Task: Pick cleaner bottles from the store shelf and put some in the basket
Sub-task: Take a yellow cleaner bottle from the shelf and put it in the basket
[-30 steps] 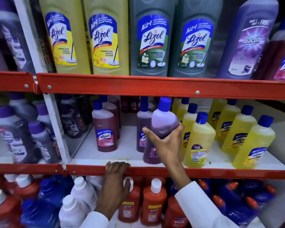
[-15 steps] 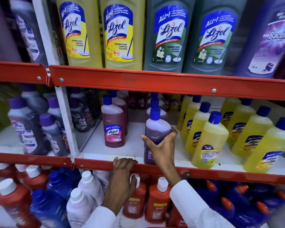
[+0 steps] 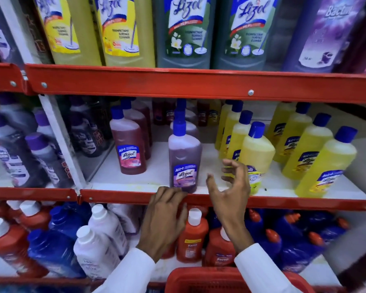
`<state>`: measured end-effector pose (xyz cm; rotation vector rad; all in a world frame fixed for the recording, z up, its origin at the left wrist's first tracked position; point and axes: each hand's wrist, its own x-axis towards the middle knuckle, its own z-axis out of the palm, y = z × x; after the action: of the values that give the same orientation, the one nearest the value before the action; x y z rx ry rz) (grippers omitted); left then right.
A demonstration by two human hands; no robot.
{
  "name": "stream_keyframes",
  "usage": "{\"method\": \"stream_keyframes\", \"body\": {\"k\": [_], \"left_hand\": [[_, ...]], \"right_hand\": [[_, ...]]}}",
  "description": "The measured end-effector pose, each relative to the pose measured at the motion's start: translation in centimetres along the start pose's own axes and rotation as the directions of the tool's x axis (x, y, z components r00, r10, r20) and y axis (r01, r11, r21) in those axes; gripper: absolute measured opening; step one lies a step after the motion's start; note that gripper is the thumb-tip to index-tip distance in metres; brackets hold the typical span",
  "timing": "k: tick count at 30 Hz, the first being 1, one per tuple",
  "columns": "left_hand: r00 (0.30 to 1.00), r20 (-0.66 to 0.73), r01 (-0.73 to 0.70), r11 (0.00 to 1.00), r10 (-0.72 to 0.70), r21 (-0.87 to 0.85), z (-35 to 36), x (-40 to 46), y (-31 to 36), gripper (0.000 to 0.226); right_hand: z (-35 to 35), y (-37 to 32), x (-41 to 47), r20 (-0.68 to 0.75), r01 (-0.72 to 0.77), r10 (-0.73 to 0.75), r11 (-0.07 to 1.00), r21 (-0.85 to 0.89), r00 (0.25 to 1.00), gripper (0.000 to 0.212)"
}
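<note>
At centre frame, on the middle shelf (image 3: 135,182): purple bottle (image 3: 184,161) upright at the front edge, in no grip; just right of it, right hand (image 3: 230,187) spread wide and empty; left hand (image 3: 167,210) flat on the red rail (image 3: 114,197), fingers loose, holding nothing; at bottom edge, red basket (image 3: 209,280), contents hidden; judging so, picking not yet visibly done, loading left.
</note>
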<state>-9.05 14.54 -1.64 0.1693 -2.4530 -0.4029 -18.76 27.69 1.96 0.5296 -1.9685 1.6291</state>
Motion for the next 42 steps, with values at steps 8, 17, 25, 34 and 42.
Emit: {"method": "stream_keyframes", "body": {"k": [8, 17, 25, 34, 42], "left_hand": [[0.995, 0.079, -0.065, 0.997, 0.067, -0.032, 5.0, 2.6, 5.8, 0.035], [0.982, 0.137, 0.139, 0.988, -0.13, -0.059, 7.0, 2.8, 7.2, 0.044], [0.973, 0.071, 0.229, 0.964, -0.222, -0.137, 7.3, 2.8, 7.9, 0.041], [0.972, 0.09, 0.23, 0.962, -0.218, -0.151, 7.5, 2.9, 7.6, 0.044], [0.978, 0.111, 0.192, 0.973, -0.178, -0.126, 6.6, 2.6, 7.8, 0.049]], "right_hand": [[-5.2, 4.3, 3.2, -0.241, -0.096, 0.064, 0.988, -0.124, 0.968, 0.072], [-4.4, 6.0, 8.0, 0.054, -0.242, 0.242, 0.97, 0.005, 0.969, 0.092], [-8.2, 4.5, 10.3, 0.345, -0.305, 0.106, 0.744, 0.595, 0.932, 0.056], [-10.1, 2.2, 9.7, 0.705, -0.632, -0.093, 0.373, 0.68, 0.703, 0.067], [-11.5, -0.4, 7.6, 0.37, -0.311, 0.199, 0.91, 0.273, 0.907, 0.086]]}}
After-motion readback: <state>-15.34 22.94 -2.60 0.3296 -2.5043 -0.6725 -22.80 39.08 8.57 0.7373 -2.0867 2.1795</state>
